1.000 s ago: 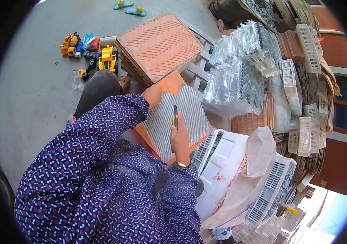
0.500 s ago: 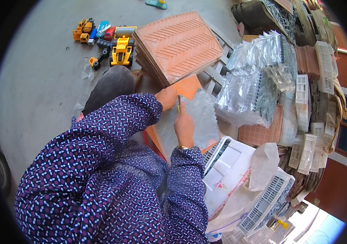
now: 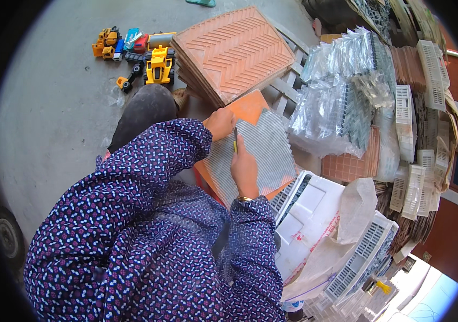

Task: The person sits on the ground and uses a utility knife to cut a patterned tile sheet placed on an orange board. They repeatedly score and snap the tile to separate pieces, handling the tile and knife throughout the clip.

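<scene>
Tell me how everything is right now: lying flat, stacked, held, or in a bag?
Grey mesh sheet: lying flat on an orange board, under both hands.
Yellow knife: held upright in the right hand.
Left hand: pressing the sheet's top corner.
Orange tiles: stacked, ribbed side up.
Toy trucks: scattered on the floor.
Clear bags: piled, filled.
White crates: stacked, tilted.

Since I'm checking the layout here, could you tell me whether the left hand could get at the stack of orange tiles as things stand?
Probably yes: the left hand rests at the grey mesh sheet's upper edge, and the stack of orange tiles lies just beyond, with nothing between.
</scene>
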`<state>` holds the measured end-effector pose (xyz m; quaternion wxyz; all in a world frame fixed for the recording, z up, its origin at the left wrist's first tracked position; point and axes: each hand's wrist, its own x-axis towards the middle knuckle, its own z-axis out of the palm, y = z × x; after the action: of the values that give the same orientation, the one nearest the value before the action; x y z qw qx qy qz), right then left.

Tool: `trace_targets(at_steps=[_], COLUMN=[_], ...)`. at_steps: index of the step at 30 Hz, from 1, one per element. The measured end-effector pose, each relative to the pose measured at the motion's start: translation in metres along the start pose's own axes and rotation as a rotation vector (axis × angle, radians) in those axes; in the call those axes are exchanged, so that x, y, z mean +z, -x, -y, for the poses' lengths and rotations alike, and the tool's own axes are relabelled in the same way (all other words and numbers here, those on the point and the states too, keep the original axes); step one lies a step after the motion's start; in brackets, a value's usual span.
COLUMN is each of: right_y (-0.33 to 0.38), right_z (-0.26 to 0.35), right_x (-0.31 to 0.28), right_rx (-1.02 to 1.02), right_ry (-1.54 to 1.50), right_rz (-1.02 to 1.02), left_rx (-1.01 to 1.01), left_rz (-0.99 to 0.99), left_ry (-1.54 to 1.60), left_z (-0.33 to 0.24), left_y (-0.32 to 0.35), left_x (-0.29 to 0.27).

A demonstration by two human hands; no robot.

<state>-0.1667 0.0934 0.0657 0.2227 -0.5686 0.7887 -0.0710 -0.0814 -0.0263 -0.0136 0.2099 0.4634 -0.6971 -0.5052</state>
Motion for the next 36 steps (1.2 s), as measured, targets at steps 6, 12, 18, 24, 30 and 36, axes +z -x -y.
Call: trace_targets(at_steps=[6, 12, 18, 24, 30, 36], right_y=[0.012, 0.017, 0.016, 0.011, 0.014, 0.01], right_z=[0.0, 0.005, -0.005, -0.009, -0.009, -0.01], right_x=[-0.001, -0.008, -0.001, 0.002, -0.002, -0.007], right_rx=[0.032, 0.09, 0.105, 0.023, 0.058, 0.019], right_ry=[-0.035, -0.158, -0.155, -0.096, -0.129, -0.057], right_rz=[0.027, 0.081, 0.073, 0.024, 0.018, 0.03], left_rx=[0.037, -0.015, 0.042, 0.085, 0.109, 0.168], left_rz=[-0.021, 0.034, 0.086, 0.09, 0.149, 0.197], left_ry=[0.01, 0.051, 0.113, 0.139, 0.155, 0.098], left_z=[-0.006, -0.01, -0.003, 0.001, -0.003, -0.002], left_y=[0.006, 0.007, 0.007, 0.009, 0.011, 0.011], left_x=[-0.004, -0.009, -0.008, -0.01, -0.012, -0.013])
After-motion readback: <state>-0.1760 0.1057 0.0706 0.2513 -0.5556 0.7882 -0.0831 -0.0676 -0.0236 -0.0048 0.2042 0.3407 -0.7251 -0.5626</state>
